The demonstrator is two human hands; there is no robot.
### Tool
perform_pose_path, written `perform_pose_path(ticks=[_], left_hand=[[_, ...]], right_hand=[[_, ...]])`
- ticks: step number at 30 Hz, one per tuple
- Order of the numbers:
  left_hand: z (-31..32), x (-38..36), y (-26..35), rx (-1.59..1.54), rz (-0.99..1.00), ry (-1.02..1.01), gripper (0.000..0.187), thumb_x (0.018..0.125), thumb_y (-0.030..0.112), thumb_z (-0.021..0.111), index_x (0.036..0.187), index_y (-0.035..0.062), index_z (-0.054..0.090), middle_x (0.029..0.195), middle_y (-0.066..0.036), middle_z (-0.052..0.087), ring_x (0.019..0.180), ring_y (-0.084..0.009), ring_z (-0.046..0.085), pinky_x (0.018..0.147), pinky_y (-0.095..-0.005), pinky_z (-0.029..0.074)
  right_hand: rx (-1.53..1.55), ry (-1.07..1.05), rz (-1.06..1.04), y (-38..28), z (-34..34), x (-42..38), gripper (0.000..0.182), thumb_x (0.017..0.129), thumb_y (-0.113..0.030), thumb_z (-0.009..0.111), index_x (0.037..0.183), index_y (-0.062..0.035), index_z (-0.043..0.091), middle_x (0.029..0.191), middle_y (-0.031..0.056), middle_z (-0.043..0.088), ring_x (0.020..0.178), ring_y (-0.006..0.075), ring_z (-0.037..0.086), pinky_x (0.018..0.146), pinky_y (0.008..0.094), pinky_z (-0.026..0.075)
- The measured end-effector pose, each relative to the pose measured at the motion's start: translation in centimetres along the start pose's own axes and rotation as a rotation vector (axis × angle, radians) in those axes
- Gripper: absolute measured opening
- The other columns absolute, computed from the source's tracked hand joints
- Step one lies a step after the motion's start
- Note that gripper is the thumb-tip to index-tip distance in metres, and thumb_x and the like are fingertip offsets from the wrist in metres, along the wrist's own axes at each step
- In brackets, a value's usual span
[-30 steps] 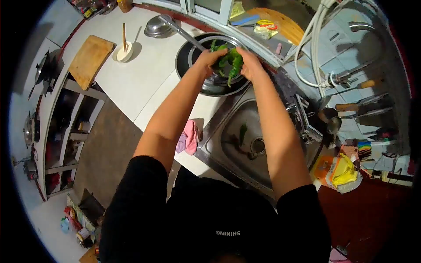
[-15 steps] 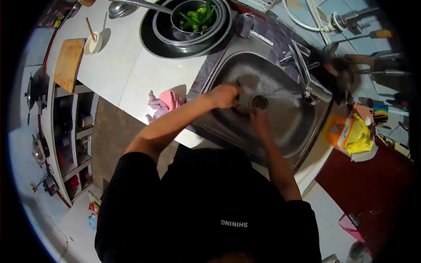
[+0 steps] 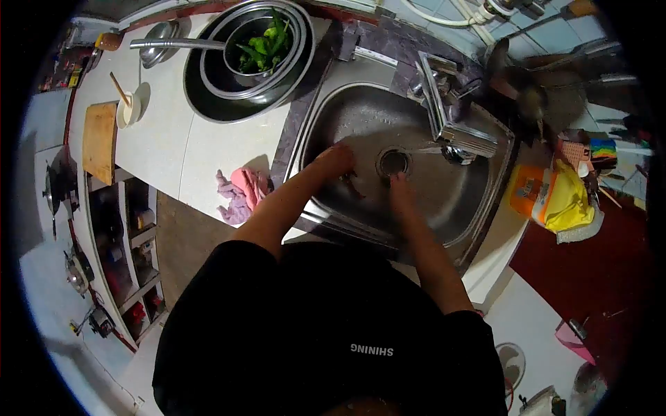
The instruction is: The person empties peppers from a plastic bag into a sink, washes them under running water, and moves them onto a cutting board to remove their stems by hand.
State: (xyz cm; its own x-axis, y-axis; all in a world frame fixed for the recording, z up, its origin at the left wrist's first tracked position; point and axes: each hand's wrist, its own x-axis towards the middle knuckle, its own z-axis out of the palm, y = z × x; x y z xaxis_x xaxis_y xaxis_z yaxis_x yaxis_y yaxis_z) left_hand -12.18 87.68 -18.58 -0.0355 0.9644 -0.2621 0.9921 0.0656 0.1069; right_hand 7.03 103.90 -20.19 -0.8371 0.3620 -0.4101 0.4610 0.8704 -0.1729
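Observation:
Both hands are down inside the metal sink [image 3: 436, 208]. At the basin's left side, my left hand [image 3: 336, 161] is curled, its fingers turned down toward the bottom; a thin dark reddish shape shows just below it, and I cannot tell what the fingers hold. My right hand [image 3: 399, 186] is low in the basin, its blurred fingertips at the near edge of the round drain [image 3: 395, 163]. From the faucet [image 3: 461, 142] on the right, a thin stream of water runs toward the drain. Droplets dot the basin's far wall.
Left of the sink lie pink and lilac cloths [image 3: 243, 194]. Behind them stand nested bowls [image 3: 201, 104] with a long-handled pan [image 3: 187, 44] of green peppers [image 3: 262, 50] on top. An orange-and-yellow package [image 3: 544, 197] is to the right, beneath hanging utensils [image 3: 531, 104].
The view has shifted, so the counter and sink appear further left and slightly lower. My left hand has moved a little away from the drain, toward the basin's left side. My right hand stays by the drain.

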Motion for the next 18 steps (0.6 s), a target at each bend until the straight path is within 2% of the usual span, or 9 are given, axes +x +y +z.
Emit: perform_pose_path(ticks=[1,4,7,10,13,16,17,18], left_hand=[[-0.3,0.1,0.1,-0.027,-0.017,-0.033,0.022,0.077,0.02,0.053,0.09,0.0065,0.064,0.094,-0.009,0.062,0.094,-0.0271,0.059,0.084,-0.0401,0.044],[-3.0,0.4,0.5,-0.381,-0.276,-0.329,0.028,0.075,0.012,0.052,0.102,0.0083,0.055,0.099,-0.014,0.059,0.096,-0.0302,0.057,0.083,-0.0438,0.045],[-4.7,-1.1,0.9,-0.57,-0.402,-0.148,0.029,0.079,0.023,0.054,0.105,0.0086,0.057,0.098,-0.011,0.062,0.092,-0.0283,0.06,0.079,-0.0393,0.047],[-5.0,-1.2,0.8,-0.784,-0.441,-0.079,0.034,0.079,0.02,0.058,0.111,0.0079,0.053,0.101,-0.011,0.062,0.091,-0.0271,0.06,0.079,-0.0367,0.046],[-9.0,-1.8,1.8,-1.241,-0.435,-0.082,0.04,0.077,0.02,0.064,0.111,0.004,0.05,0.098,-0.012,0.062,0.089,-0.0247,0.06,0.077,-0.0344,0.046],[-5.9,-0.6,2.8,-1.442,-0.341,0.193,0.041,0.077,0.021,0.065,0.108,0.0,0.05,0.094,-0.013,0.062,0.086,-0.0218,0.06,0.074,-0.0327,0.046],[-5.9,-0.3,3.0,-1.46,-0.384,0.156,0.042,0.077,0.018,0.065,0.11,-0.0012,0.047,0.091,-0.011,0.061,0.081,-0.0203,0.06,0.07,-0.0324,0.047],[-7.5,-0.1,3.4,-1.478,-0.425,0.118,0.045,0.077,0.016,0.065,0.112,-0.0024,0.044,0.089,-0.01,0.06,0.077,-0.0188,0.059,0.066,-0.0322,0.048]], right_hand=[[0.002,-0.013,0.008,0.3,-0.3,0.2,0.03,0.077,-0.022,0.06,0.101,-0.0063,0.052,0.104,0.0139,0.054,0.088,0.032,0.058,0.073,0.0412,0.048],[0.637,0.022,0.252,0.0,-4.8,0.2,0.024,0.079,-0.023,0.058,0.097,-0.0071,0.054,0.094,0.0116,0.058,0.086,0.0291,0.059,0.073,0.0398,0.049],[1.795,-0.173,0.435,1.9,-4.3,3.4,0.025,0.081,-0.024,0.057,0.098,-0.0058,0.052,0.093,0.0089,0.058,0.087,0.0261,0.059,0.074,0.0386,0.05],[2.046,-0.1,-0.039,1.1,-8.1,3.8,0.025,0.083,-0.023,0.054,0.098,-0.0032,0.05,0.096,0.0095,0.058,0.087,0.0252,0.059,0.075,0.0376,0.051],[2.137,-0.356,-0.083,2.0,-9.2,6.8,0.031,0.085,-0.025,0.055,0.102,-0.0006,0.048,0.1,0.012,0.057,0.091,0.0251,0.059,0.076,0.0369,0.052],[1.966,-0.092,-0.004,1.0,-10.9,5.4,0.034,0.085,-0.025,0.057,0.105,0.0005,0.048,0.099,0.0138,0.058,0.089,0.0249,0.06,0.074,0.0363,0.052],[1.755,0.147,0.154,-0.3,-11.7,4.5,0.036,0.084,-0.024,0.06,0.107,0.0007,0.048,0.099,0.0123,0.059,0.085,0.0239,0.062,0.073,0.0346,0.052],[1.787,0.087,0.166,-0.2,-11.6,3.8,0.034,0.084,-0.021,0.059,0.108,-0.0004,0.048,0.1,0.0119,0.058,0.088,0.0243,0.061,0.072,0.0346,0.053]])
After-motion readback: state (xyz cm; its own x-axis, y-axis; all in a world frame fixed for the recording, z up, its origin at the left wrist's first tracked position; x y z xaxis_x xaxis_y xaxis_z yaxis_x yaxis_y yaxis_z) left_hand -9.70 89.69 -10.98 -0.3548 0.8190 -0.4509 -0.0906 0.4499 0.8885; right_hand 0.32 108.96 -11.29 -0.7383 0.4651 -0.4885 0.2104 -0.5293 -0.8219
